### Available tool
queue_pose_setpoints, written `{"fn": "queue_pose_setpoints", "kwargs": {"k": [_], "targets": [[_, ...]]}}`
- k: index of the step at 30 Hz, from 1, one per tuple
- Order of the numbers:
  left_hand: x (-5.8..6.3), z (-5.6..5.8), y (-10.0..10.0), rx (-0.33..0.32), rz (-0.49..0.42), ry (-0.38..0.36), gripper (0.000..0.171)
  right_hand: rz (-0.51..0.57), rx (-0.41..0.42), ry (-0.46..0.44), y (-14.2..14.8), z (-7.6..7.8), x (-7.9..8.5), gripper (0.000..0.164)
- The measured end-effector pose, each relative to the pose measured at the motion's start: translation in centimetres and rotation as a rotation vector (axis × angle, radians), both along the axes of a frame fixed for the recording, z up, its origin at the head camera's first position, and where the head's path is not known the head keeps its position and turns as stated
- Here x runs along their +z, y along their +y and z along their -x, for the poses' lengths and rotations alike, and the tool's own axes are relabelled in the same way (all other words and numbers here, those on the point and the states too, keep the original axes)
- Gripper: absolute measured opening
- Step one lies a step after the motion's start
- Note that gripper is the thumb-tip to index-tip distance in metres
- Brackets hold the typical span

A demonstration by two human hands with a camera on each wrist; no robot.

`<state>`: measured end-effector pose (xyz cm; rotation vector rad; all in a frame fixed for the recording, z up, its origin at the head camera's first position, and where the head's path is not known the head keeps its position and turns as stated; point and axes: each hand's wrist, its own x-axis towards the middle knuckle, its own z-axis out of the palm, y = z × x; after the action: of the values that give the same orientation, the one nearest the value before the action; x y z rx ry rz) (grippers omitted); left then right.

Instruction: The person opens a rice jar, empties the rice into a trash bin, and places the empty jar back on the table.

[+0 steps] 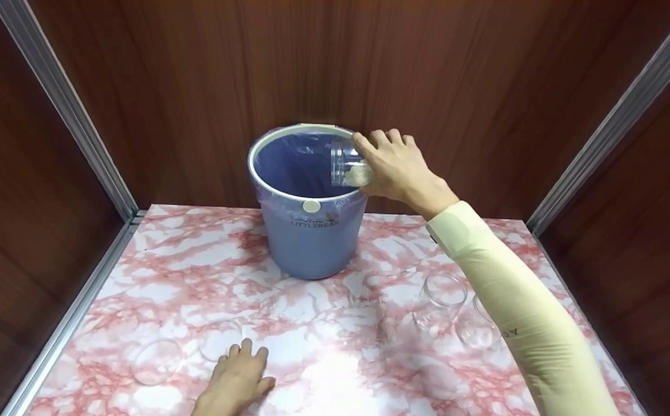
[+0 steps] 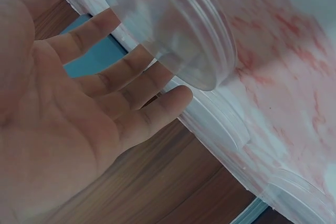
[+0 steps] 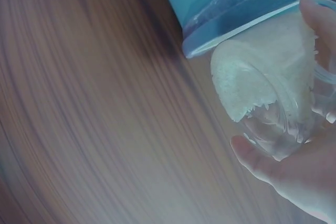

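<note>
My right hand grips a clear jar tipped on its side at the right rim of the blue bin, its mouth facing into the bin. White rice-like grains lie along the jar's lower side. Over the front left of the table, my left hand has its fingers spread and loosely bent. A clear round lid overlaps its fingertips in the left wrist view. Farther left in the head view lies another clear lid.
Two clear jars are on the right of the marbled table, beside the right sleeve. The bin has a thin clear liner and stands by the brown back panel. Brown side panels with metal rails flank the table.
</note>
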<state>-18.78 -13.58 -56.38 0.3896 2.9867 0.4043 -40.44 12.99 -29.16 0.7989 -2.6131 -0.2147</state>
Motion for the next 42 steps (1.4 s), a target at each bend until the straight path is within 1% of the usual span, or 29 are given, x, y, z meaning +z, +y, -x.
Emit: {"fn": "queue_pose_setpoints", "kwargs": {"k": [6,9,15,22,26,30,36,42], "targets": [[-0.06,0.04,0.09,0.001,-0.001,0.005,0.046,-0.033,0.019,0.026,-0.14,0.02,0.11,0.094],[-0.03,0.05,0.13,0.003,0.000,0.004,0.048,-0.045,0.024,0.035,-0.15,0.03,0.06,0.091],[-0.09,0.01,-0.01,-0.011,-0.008,0.016,0.043,-0.064,0.023,0.032,-0.32,-0.04,-0.02,0.085],[-0.09,0.10,0.02,0.006,0.019,0.016,0.048,-0.079,0.029,0.042,-0.59,-0.17,0.10,0.079],[-0.14,0.08,0.08,0.009,0.019,0.010,0.047,-0.092,0.029,0.042,-0.65,-0.17,0.18,0.080],[-0.21,-0.01,0.06,0.001,0.016,0.025,0.046,-0.099,0.022,0.039,-0.69,-0.21,0.23,0.081],[-0.44,-0.16,-0.15,0.006,0.027,0.033,0.043,-0.105,0.028,0.042,-0.96,-0.32,0.22,0.080],[-0.46,0.04,-0.12,-0.005,0.027,0.033,0.043,-0.121,0.034,0.058,-0.90,-0.47,0.23,0.082]]}}
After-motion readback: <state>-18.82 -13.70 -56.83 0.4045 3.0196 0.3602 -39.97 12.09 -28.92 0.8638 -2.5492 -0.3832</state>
